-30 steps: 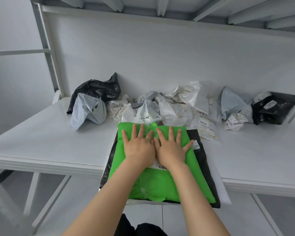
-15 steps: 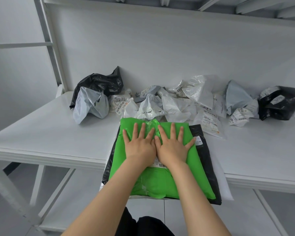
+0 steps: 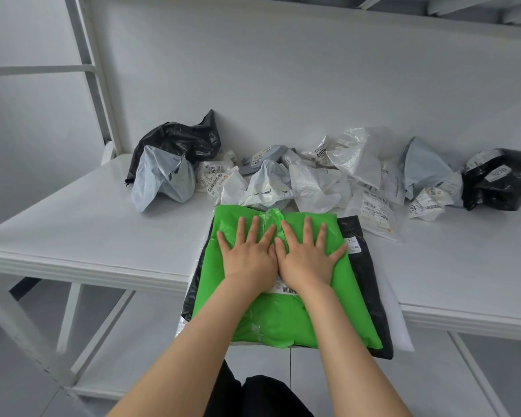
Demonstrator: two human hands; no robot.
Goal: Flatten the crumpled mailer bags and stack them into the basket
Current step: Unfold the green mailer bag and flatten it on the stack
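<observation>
- The left hand (image 3: pixel 248 260) and right hand (image 3: pixel 309 260) are lying side by side, palms down, fingers straight and spread, gripping nothing and pressing on the green mailer bag (image 3: pixel 277 323).
- The bag is lying flat on a black mailer (image 3: pixel 370 284), overhanging the tabletop's (image 3: pixel 88 230) front edge.
- Crumpled mailers (image 3: pixel 313 182) are crowding the back edge, just beyond the bag.

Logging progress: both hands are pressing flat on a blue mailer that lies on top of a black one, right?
The colour is wrong: the head view shows the left hand and right hand pressing flat on a green mailer, not blue; it does lie on top of a black mailer.
</observation>
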